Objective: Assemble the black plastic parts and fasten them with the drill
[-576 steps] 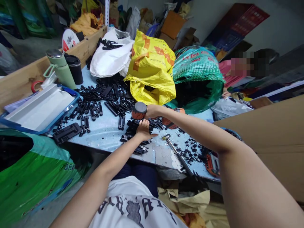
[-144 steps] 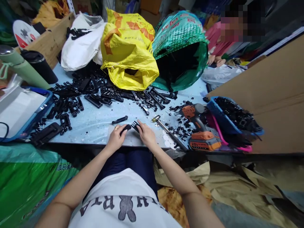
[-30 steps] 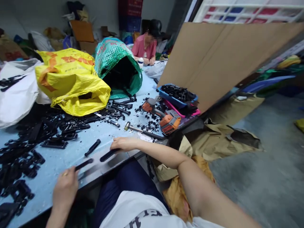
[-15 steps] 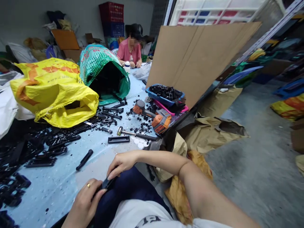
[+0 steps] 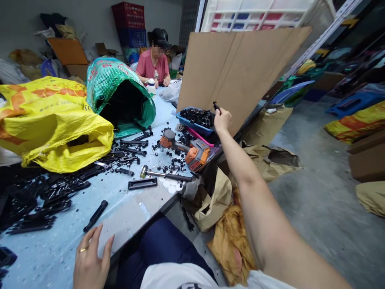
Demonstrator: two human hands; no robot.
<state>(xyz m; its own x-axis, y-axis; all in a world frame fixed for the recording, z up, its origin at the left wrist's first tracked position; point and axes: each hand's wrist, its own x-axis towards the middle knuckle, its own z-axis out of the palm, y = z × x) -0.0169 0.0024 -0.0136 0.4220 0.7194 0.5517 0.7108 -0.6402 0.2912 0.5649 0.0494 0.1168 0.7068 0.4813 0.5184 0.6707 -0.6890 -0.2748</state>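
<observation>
My right hand (image 5: 223,119) is stretched out at the right end of a blue basket (image 5: 197,127) heaped with small black parts. Its fingers are closed around a small black part (image 5: 215,106), whose tip sticks up above them. My left hand (image 5: 92,257), wearing a ring, is at the table's near edge with fingers apart and nothing in it. Just beyond its fingertips lies a black bar-shaped part (image 5: 95,216). Farther in, a black rectangular frame (image 5: 142,183) lies in front of a hammer (image 5: 165,175).
An orange and grey power tool (image 5: 185,149) lies among small black fasteners. Yellow (image 5: 60,120) and green (image 5: 120,96) woven sacks stand on the table (image 5: 120,192) behind piles of black parts. A cardboard sheet (image 5: 234,72) leans behind the basket. A person (image 5: 153,66) sits at the far end.
My right hand has gone from my lap forward and right to the basket, carrying a black part. My left hand has let go of it and opened by the table edge. The view has shifted right.
</observation>
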